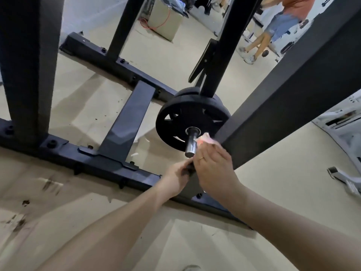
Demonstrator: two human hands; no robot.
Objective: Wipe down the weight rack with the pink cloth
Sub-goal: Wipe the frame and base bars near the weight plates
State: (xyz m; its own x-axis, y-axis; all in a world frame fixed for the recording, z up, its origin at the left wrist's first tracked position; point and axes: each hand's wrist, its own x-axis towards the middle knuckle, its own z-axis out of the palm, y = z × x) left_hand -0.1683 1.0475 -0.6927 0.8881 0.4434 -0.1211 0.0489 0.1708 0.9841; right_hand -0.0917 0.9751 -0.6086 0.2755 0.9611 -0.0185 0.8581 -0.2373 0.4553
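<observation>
The black weight rack [125,114] fills the view, with uprights, floor rails and a cross brace. A chrome storage peg [191,142] sticks out of a sloping black upright [293,90] and carries black weight plates [187,122]. My right hand [213,169] holds the pink cloth [206,139] bunched against the right side of the peg. My left hand [178,178] grips a small dark object just below the peg's tip; what it is I cannot tell.
The floor is beige with dark scuff marks at the lower left. A beige box [166,20] with an orange cord stands at the back. A person [277,30] walks at the upper right. White equipment [343,124] lies to the right.
</observation>
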